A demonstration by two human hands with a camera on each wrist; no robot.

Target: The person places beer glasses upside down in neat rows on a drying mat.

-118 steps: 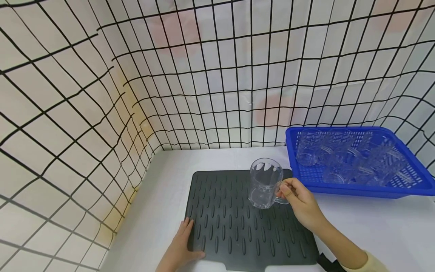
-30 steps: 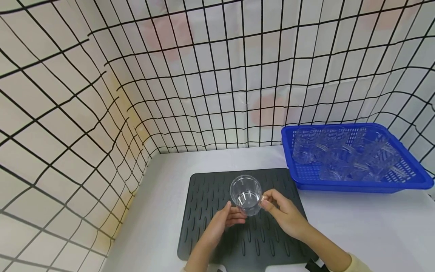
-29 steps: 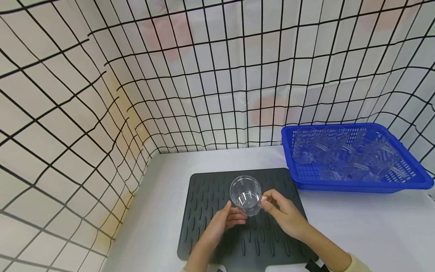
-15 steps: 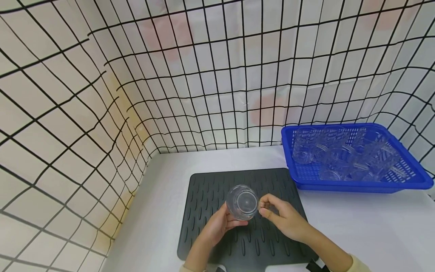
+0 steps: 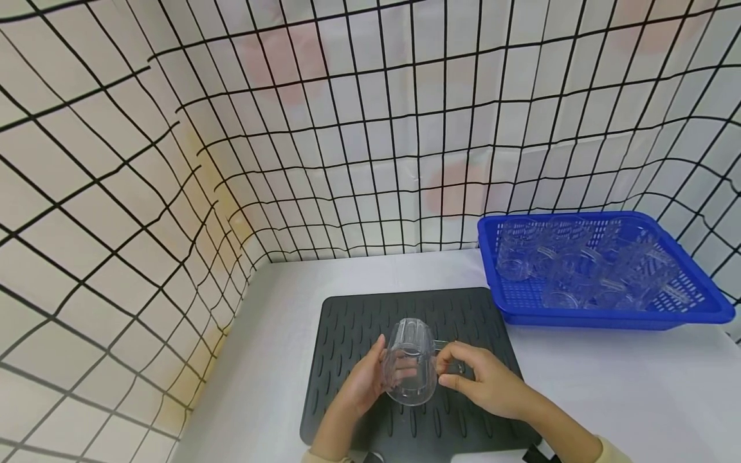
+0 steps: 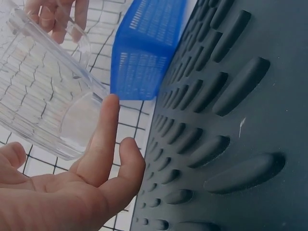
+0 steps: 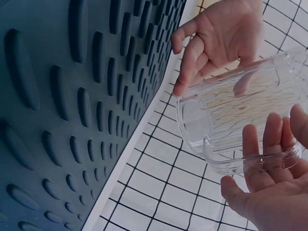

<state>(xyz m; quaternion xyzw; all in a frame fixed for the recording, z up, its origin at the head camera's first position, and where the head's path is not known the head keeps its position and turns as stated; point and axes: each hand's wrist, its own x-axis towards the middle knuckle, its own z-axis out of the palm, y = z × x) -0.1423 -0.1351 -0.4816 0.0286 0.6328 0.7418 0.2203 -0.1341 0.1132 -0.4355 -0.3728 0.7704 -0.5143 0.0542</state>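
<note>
We are handling a clear mug that is looking stiff and smooth, and we are judging it unlikely to give under a squeeze, moderate in weight, slippery along its sides and breakable if knocked; whether we are dealing with glass or hard plastic, we cannot tell. We are reckoning the handle the surest place for taking hold, with a second support steadying the body, since the bare walls are probably offering little friction. Our right grip is grasping that handle with curled fingers, while our left grip is lying unclenched, its loosely extended fingers touching the mug's body. The mug is hanging between the two, just beside each palm and apart from the dark ridged mat beneath it. Farther off, to the right, a blue basket is standing on the white surface, holding other clear mugs well apart from ours.
</note>
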